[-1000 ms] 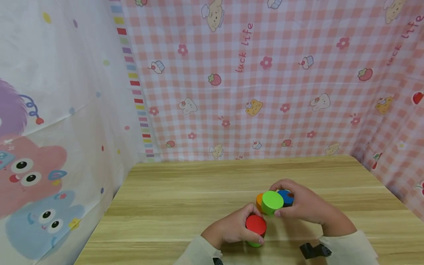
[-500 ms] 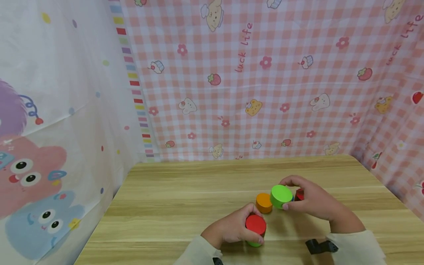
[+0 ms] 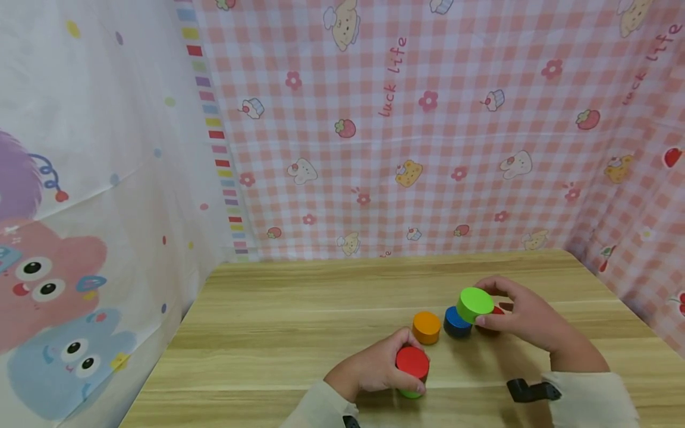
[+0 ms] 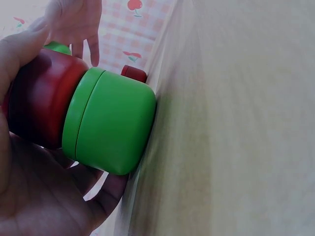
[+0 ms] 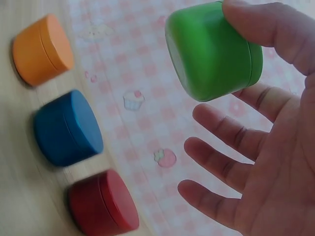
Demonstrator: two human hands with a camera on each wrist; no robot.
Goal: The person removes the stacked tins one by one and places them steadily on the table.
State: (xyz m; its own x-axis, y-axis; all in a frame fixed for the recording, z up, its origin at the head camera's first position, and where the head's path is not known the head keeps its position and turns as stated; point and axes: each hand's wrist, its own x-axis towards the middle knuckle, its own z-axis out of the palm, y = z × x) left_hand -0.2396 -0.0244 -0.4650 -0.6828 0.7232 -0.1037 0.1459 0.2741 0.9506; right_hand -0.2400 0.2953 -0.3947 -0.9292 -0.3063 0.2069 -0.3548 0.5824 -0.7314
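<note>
My left hand (image 3: 374, 365) grips a red round lidded tin (image 3: 412, 361), thumb on the near side and fingers behind. That tin is stacked on a green tin (image 4: 115, 123), which stands on the wooden table. Up over the table at the right, my right hand (image 3: 527, 315) pinches another green tin (image 5: 211, 51) between thumb and index finger; its other fingers are spread out. Below this one stand a blue tin (image 5: 69, 129) and a second red tin (image 5: 104, 202), partly hidden by the hand in the head view.
An orange tin (image 3: 426, 328) stands left of the blue one, making a row. The wooden table (image 3: 299, 309) reaches back to a pink checked cloth (image 3: 374, 196). A white printed cloth (image 3: 134, 226) hangs on the left side.
My right hand has moved right and a little back with its green tin, uncovering the orange and blue tins. The left hand stays on the red tin.
</note>
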